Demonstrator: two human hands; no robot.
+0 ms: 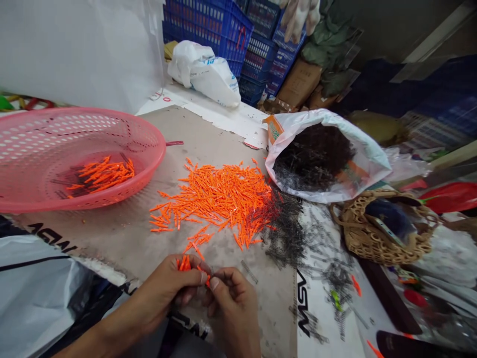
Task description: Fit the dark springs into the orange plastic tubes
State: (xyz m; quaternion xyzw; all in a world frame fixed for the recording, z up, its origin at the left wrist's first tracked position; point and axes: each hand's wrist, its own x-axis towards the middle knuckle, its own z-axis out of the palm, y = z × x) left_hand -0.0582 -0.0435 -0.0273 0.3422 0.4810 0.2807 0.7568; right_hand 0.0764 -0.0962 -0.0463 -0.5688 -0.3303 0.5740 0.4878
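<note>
Left hand [175,281] pinches several orange pieces [184,262] near the orange pile [223,194], right hand [236,303] at one piece's end, exact hold unclear; step judged as fingertip fitting, next move probably needing steady alignment.

Find blue crates [206,25] stacked at the back beside a cardboard box [301,82], pale gloves [298,19] hanging nearby, a crumpled white bag [204,72] in front, and a woven basket [356,236] at the right.

My left fingers [192,278] partly hide their orange pieces [184,263]; what sits between my right fingertips [216,285] is too small to tell. Left of both, my view's edge cuts off the pink basket [148,169].
</note>
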